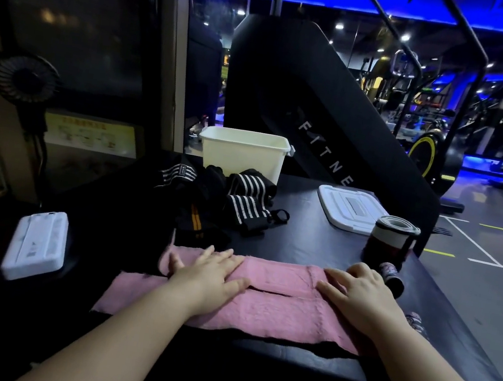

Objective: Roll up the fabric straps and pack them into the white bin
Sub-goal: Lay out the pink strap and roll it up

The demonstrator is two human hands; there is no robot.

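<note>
Now both hands (210,274) (360,296) press flat on pink fabric (273,319).

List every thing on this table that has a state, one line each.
White plastic bin: upright, lid off.
White flat lid: lying flat, right of bin.
Pink fabric strip: spread out, far edge folded over, unrolled.
Black white-striped straps: unrolled, heaped before bin.
Red, white and black strap roll: rolled, standing on end.
Left hand: flat on pink strip.
Right hand: flat on pink strip.
</note>
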